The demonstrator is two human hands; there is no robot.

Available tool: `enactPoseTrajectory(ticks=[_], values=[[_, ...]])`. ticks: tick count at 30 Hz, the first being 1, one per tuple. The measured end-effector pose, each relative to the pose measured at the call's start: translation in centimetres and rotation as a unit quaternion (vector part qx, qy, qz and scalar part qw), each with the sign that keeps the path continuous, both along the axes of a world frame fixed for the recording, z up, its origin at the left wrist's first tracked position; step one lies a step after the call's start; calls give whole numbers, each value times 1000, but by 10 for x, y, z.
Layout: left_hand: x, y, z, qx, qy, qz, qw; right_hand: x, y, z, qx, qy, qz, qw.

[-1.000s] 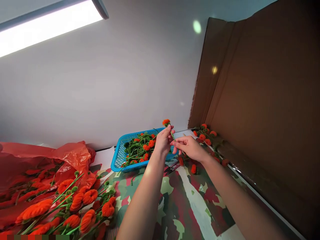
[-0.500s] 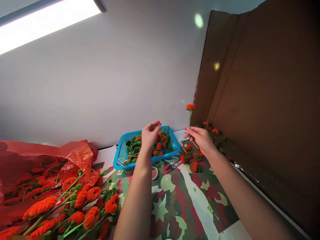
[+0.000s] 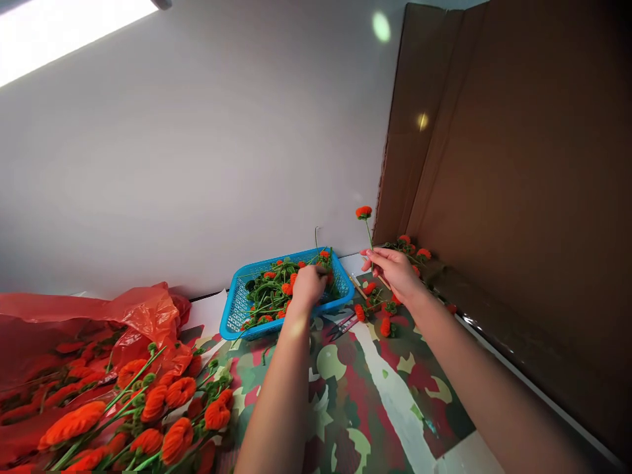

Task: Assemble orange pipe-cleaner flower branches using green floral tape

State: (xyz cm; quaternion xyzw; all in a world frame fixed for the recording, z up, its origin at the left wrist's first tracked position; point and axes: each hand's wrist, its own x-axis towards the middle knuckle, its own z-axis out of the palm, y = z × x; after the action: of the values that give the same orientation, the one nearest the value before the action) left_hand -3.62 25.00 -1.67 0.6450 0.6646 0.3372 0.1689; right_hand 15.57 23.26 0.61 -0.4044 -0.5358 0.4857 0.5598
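My right hand (image 3: 392, 266) pinches the thin green stem of an orange fuzzy pipe-cleaner flower (image 3: 364, 212), which stands upright above the fingers. Down in the blue plastic basket (image 3: 237, 270), my left hand (image 3: 310, 284) is closed among green stems and small orange flower heads (image 3: 269, 275). Its fingertips are partly hidden, and what they grip is unclear. A thin green stem (image 3: 316, 243) sticks up just above that hand. Scissors-like snips (image 3: 342, 327) lie on the table in front of the basket.
Several orange flowers (image 3: 386, 326) lie right of the basket. A red plastic bag (image 3: 153, 309) with many larger orange flowers (image 3: 178, 441) fills the left. Cardboard (image 3: 518, 164) walls off the right side. A patterned cover (image 3: 340, 408) lies over the table.
My left hand has gone down into the basket from just above it. A green stem now pokes up there. My right hand still holds its flower, now tilted slightly left.
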Motion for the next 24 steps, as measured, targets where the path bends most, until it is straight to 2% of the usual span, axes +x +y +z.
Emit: enactPoseTrajectory(ticks=[5, 7, 10, 12, 15, 16, 20, 24], values=[[-18, -11, 32, 70, 12, 124, 990, -2, -3, 2, -13, -19, 10, 1000], [-22, -15, 38, 67, 37, 162, 984, -3, -5, 3, -27, -25, 13, 999], [-17, -17, 35, 49, 88, 199, 975, -5, -7, 4, -38, -17, 15, 999], [-11, -16, 29, 34, 155, 149, 976, -5, -7, 4, -41, -15, 18, 999], [-4, -13, 19, -14, 241, 15, 970, -4, -8, 4, -42, -20, 20, 999], [-3, -12, 15, -34, 251, -6, 967, -4, -7, 4, -42, -20, 21, 999], [-8, -9, 4, -99, 281, 3, 955, -3, -7, 4, -44, -17, 19, 999], [-9, -7, -1, -122, 292, 10, 949, -5, -7, 3, -46, -19, 21, 999]])
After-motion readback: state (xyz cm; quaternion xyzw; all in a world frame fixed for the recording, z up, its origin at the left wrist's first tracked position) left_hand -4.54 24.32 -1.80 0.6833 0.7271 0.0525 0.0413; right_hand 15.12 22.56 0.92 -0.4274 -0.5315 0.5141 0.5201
